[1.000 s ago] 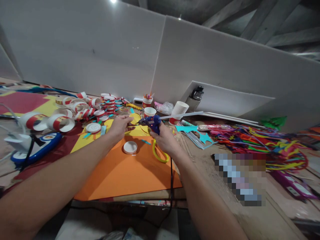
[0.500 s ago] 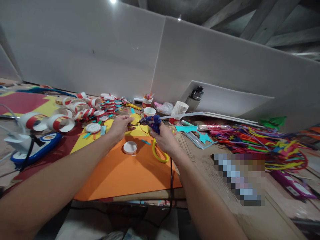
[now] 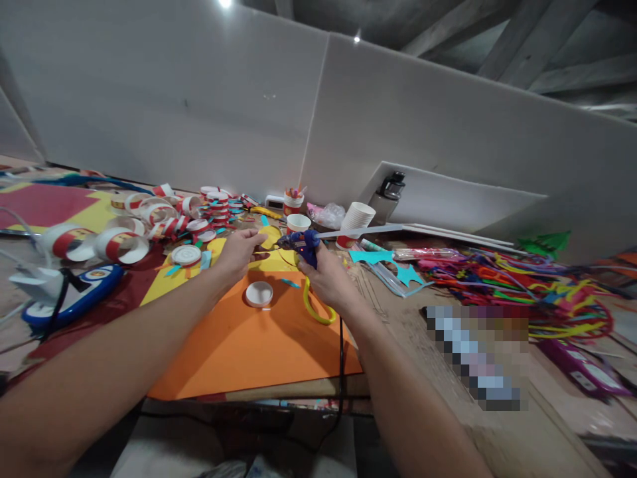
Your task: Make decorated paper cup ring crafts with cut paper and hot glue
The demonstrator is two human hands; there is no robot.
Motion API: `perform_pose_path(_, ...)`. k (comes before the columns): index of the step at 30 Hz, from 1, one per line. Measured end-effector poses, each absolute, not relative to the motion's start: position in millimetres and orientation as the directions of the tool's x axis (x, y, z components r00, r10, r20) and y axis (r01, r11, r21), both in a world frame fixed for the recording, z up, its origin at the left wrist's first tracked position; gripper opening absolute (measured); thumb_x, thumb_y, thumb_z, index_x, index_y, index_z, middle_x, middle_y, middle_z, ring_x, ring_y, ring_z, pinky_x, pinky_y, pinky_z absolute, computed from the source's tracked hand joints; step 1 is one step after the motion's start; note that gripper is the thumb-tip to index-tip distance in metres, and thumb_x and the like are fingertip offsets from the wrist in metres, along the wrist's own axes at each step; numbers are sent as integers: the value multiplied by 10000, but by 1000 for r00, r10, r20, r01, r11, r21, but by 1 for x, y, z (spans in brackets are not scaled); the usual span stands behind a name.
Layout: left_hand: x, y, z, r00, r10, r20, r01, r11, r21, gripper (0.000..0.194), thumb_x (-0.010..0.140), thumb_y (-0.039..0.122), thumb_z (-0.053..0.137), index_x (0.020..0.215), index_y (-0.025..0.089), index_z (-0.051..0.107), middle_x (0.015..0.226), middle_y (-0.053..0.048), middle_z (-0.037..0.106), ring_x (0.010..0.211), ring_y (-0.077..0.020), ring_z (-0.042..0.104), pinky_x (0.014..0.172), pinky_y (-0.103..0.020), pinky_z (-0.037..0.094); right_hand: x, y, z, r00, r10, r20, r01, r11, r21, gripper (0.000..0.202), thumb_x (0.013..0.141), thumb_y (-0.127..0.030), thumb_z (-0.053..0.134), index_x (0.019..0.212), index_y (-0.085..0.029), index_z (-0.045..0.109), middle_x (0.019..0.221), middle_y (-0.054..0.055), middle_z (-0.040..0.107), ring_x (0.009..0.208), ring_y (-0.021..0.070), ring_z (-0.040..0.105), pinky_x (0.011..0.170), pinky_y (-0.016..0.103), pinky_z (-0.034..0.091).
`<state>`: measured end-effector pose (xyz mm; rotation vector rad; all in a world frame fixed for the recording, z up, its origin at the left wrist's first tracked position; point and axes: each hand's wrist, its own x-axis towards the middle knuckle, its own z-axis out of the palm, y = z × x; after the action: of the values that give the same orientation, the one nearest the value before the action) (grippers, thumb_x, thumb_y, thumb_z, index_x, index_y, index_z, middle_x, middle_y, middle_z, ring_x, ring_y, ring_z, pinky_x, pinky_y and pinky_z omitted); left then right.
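Observation:
My right hand (image 3: 326,272) is closed around a blue glue gun (image 3: 306,247), with a long whitish glue stick (image 3: 361,231) out of its back end. The gun's nozzle points left, towards my left hand (image 3: 242,251). The fingers of my left hand are pinched together near the nozzle; what they hold is too small and dark to name. Below the hands, a round white lid (image 3: 259,294) lies on an orange sheet (image 3: 249,352). A yellow loop (image 3: 318,311) rests on that sheet under my right hand.
Red and white paper rings (image 3: 121,244) lie at the left near blue scissors or a power strip-like object (image 3: 74,299). Stacked paper cups (image 3: 355,222) and a dark bottle (image 3: 388,198) stand behind. Colourful pipe cleaners (image 3: 517,285) heap at the right; a black cord (image 3: 341,358) hangs over the front edge.
The glue gun has tilted very slightly in my right hand. My left hand keeps nearly the same place.

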<state>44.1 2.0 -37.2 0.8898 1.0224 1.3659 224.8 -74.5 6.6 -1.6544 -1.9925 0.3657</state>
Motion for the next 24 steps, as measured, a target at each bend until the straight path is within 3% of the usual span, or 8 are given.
perform_pose_path(6, 45, -1, -36, -51, 997, -52, -303, 34, 952, 174, 611, 206, 715, 681, 137, 573, 656, 4, 575, 550, -97, 531, 542, -266, 531, 224, -76, 10, -108, 974, 200, 852, 195, -487, 376, 886, -251, 535, 1254, -178, 508, 1102, 112, 686, 975, 257, 627, 787, 323, 436)
perform_pose_path(18, 44, 2, -37, -69, 997, -38, -348, 12, 938, 198, 591, 206, 742, 653, 131, 569, 611, 25, 536, 523, -88, 522, 546, -266, 527, 220, -82, 13, -94, 978, 184, 880, 168, -444, 344, 880, -252, 524, 1214, -173, 502, 1067, 135, 679, 948, 280, 626, 738, 328, 425)
perform_pose_path(24, 43, 3, -40, -45, 996, -74, -389, 51, 920, 171, 626, 174, 727, 682, 138, 569, 630, 9, 586, 508, -98, 566, 551, -260, 525, 225, -79, 12, -126, 948, 292, 710, 292, -641, 347, 833, -252, 542, 1174, -183, 542, 1091, 82, 666, 953, 222, 608, 808, 325, 462)
